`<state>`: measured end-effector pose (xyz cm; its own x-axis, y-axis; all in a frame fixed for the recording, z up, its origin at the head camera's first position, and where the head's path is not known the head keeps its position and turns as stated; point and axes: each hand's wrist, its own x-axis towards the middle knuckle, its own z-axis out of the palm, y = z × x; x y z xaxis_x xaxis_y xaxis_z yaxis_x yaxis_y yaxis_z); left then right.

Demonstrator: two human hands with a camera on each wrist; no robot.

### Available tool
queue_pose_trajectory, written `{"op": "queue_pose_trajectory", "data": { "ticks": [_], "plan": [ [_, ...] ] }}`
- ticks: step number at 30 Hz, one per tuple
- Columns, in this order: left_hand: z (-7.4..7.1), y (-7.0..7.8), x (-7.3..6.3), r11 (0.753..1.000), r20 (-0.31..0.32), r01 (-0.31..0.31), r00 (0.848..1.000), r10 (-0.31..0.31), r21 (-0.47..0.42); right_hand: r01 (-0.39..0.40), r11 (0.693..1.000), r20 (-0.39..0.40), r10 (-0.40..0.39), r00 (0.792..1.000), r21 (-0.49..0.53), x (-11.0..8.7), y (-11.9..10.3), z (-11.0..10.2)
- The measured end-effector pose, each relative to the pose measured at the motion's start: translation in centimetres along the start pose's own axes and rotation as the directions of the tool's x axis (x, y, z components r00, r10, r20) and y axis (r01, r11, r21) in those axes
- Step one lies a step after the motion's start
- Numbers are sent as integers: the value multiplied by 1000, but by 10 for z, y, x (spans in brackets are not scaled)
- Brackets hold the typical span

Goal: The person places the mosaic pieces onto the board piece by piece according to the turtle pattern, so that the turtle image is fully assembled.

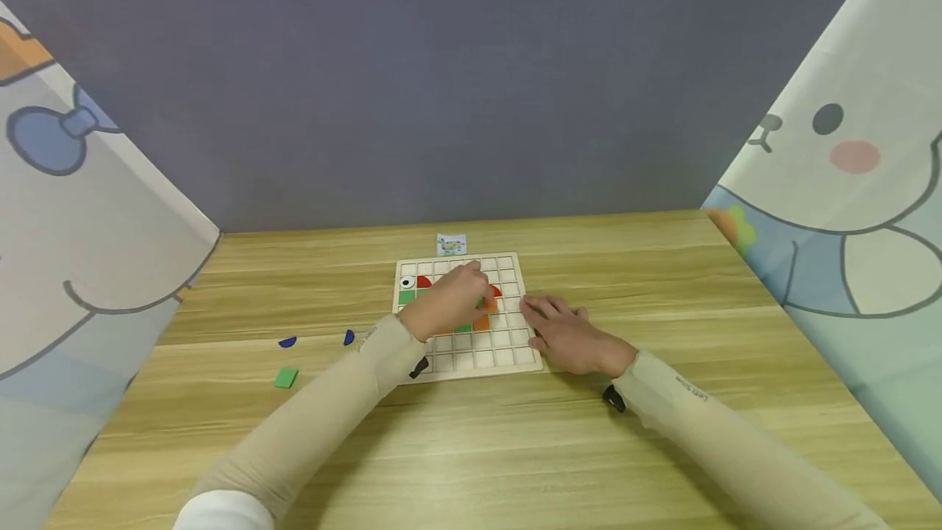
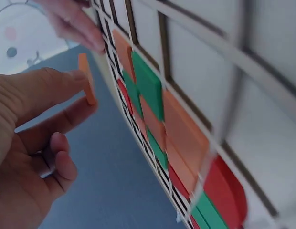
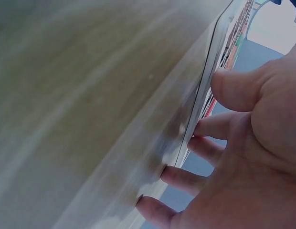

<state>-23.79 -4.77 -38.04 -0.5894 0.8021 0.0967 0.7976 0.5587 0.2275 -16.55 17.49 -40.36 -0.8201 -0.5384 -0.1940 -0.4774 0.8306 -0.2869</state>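
My left hand [image 1: 450, 298] is over the middle of a pale gridded board [image 1: 505, 340]. In the left wrist view, its thumb and index finger pinch a thin orange tile [image 2: 88, 78] by the edges, apart from the board. Green tiles [image 2: 147, 82], orange tiles [image 2: 185, 121] and red rounded pieces [image 2: 224, 191] sit in the grid cells. An eye piece [image 1: 408, 281] lies at the board's upper left beside a red quarter-circle [image 1: 423, 281]. At the board's right edge rests my right hand [image 1: 570, 336], with its fingers extended and the thumb touching the side.
Left of the board, a loose green square tile [image 1: 285, 377] and two blue half-round pieces, one farther left [image 1: 288, 342] and one nearer [image 1: 349, 337], lie on the wooden table [image 1: 471, 448]. A small picture card [image 1: 451, 244] lies behind the board. A grey wall [image 1: 456, 88] rises at the back.
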Motion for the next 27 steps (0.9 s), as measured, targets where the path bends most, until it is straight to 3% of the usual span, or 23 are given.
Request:
{"op": "queue_pose_trajectory", "data": {
  "ticks": [5, 14, 27],
  "plan": [
    [5, 6, 12, 999, 58, 50, 997, -50, 6, 8, 1000, 3, -8, 1000, -6, 2, 0, 1],
    [13, 9, 21, 997, 44, 64, 997, -66, 44, -3, 1000, 1, 3, 1000, -16, 1, 1, 1],
    [12, 5, 15, 996, 102, 82, 991, -86, 36, -11, 1000, 5, 11, 1000, -19, 2, 2, 2]
  ]
}}
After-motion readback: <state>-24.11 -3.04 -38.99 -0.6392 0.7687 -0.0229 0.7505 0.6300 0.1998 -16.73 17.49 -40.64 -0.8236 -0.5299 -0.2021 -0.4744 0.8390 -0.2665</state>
